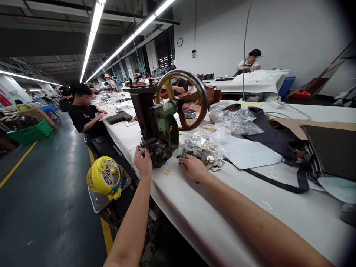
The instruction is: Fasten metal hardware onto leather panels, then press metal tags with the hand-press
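Note:
A green hand press (162, 128) with a large yellow handwheel (183, 98) stands on the white table (194, 207). My left hand (143, 160) is at the press's base on its left side, fingers curled against it; what they pinch is hidden. My right hand (191, 167) rests on the table just right of the press, fingers bent at the edge of a pile of small metal pieces (204, 150) in clear plastic. A small tan tag (168, 171) lies on the table between my hands.
A yellow desk fan (105, 178) sits below the table's left edge. Plastic bags of metal parts (236, 120), white paper (250, 152), a dark strapped bag (280, 148) and cardboard (328, 144) lie to the right. A person in black (83, 113) sits further along the table.

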Demonstrator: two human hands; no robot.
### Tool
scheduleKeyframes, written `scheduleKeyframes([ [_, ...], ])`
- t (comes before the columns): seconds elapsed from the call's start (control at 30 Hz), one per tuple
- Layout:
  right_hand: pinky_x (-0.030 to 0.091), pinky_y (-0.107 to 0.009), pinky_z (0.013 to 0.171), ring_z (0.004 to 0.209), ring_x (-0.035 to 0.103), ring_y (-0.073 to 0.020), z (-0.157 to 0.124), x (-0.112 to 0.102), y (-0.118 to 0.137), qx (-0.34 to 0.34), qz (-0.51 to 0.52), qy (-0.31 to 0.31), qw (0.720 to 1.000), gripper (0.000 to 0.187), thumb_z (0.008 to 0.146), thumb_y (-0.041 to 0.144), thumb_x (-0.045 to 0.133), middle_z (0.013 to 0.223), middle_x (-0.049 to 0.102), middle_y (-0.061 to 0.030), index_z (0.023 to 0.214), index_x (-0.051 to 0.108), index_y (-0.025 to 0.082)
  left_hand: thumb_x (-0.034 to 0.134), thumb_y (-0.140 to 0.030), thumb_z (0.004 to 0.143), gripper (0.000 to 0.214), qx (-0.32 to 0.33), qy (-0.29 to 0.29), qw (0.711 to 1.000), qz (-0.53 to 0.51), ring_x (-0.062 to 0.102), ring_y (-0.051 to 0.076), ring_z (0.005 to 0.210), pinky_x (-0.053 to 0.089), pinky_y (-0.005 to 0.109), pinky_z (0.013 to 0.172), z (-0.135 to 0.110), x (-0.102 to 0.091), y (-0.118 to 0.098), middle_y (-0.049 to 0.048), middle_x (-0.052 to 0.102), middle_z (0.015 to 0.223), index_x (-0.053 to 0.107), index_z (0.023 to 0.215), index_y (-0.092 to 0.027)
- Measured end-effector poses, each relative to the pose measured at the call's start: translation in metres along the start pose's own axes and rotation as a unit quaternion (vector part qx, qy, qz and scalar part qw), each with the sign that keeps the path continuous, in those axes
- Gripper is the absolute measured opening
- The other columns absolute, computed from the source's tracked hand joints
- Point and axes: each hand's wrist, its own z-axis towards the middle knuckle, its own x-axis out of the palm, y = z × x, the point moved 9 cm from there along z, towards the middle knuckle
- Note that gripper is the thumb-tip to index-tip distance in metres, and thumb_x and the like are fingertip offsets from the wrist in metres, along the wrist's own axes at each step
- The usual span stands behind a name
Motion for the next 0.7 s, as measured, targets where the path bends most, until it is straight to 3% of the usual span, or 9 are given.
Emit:
scheduleKeyframes([
  [0.1,0.05,-0.034,0.099,0.116,0.063,-0.0277,0.001,-0.005,-0.006,0.006,0.08,-0.025,0.996,0.043,0.099,0.019,0.044,0.125,0.069,-0.0126,0.133,0.069,0.019,0.05,-0.037,0.095,0.024,-0.009,-0.005,1.0,-0.004,0.067,0.024,0.119,0.053,0.043,0.104,-0.029,-0.039,0.038,0.0116,0.069,0.133,0.064,0.083,-0.022],
  [0.23,0.053,-0.033,0.097,0.112,0.067,-0.0241,0.001,-0.008,-0.014,0.026,0.199,-0.048,0.978,0.044,0.1,0.022,0.04,0.128,0.07,-0.009,0.135,0.067,0.02,0.056,-0.042,0.089,0.023,-0.027,0.103,0.989,0.102,0.067,0.033,0.116,0.051,0.055,0.105,-0.081,-0.084,0.096,0.013,0.073,0.118,0.062,0.077,-0.023],
  [0.3,0.056,-0.034,0.089,0.099,0.069,-0.0232,0.001,-0.006,-0.015,0.036,0.25,-0.046,0.967,0.043,0.099,0.025,0.042,0.117,0.073,-0.0102,0.134,0.067,0.017,0.058,-0.044,0.088,0.023,-0.027,0.131,0.982,0.132,0.066,0.036,0.114,0.052,0.058,0.101,-0.099,-0.1,0.098,0.0146,0.072,0.114,0.067,0.086,-0.022],
  [0.37,0.058,-0.033,0.081,0.086,0.07,-0.0215,0.001,-0.002,-0.014,0.039,0.296,-0.036,0.954,0.043,0.1,0.03,0.043,0.103,0.074,-0.01,0.133,0.066,0.015,0.056,-0.045,0.092,0.028,-0.018,0.142,0.986,0.088,0.067,0.033,0.109,0.057,0.052,0.093,-0.105,-0.103,0.07,0.0141,0.071,0.113,0.068,0.101,-0.021],
  [0.43,0.059,-0.032,0.076,0.081,0.07,-0.0198,0.002,0.001,-0.01,0.036,0.333,-0.023,0.942,0.044,0.1,0.034,0.042,0.097,0.072,-0.0088,0.133,0.064,0.015,0.054,-0.044,0.097,0.031,-0.004,0.181,0.983,0.0,0.069,0.027,0.101,0.06,0.042,0.083,-0.105,-0.083,0.022,0.012,0.071,0.113,0.067,0.112,-0.021],
  [0.53,0.06,-0.032,0.077,0.081,0.068,-0.0187,0.002,0.001,-0.006,0.023,0.407,-0.024,0.913,0.043,0.098,0.041,0.046,0.1,0.07,-0.0082,0.129,0.062,0.016,0.059,-0.043,0.096,0.037,-0.001,0.303,0.946,-0.112,0.07,0.024,0.104,0.059,0.035,0.077,-0.108,-0.021,-0.047,0.0113,0.072,0.119,0.064,0.125,-0.021],
  [0.63,0.058,-0.031,0.075,0.081,0.065,-0.018,0.0,-0.003,-0.004,0.004,0.461,-0.038,0.886,0.042,0.093,0.044,0.052,0.097,0.069,-0.0067,0.123,0.063,0.016,0.065,-0.037,0.092,0.043,-0.057,0.39,0.895,-0.208,0.073,0.024,0.101,0.06,0.034,0.079,-0.119,0.039,-0.075,0.0122,0.075,0.116,0.06,0.13,-0.018],
  [0.7,0.056,-0.029,0.073,0.082,0.064,-0.0177,-0.001,-0.004,-0.004,-0.006,0.464,-0.037,0.885,0.039,0.091,0.042,0.056,0.095,0.068,-0.0056,0.118,0.065,0.016,0.063,-0.032,0.091,0.031,-0.083,0.417,0.871,-0.246,0.074,0.022,0.092,0.059,0.035,0.08,-0.129,0.062,-0.078,0.0102,0.077,0.104,0.065,0.118,-0.017],
])
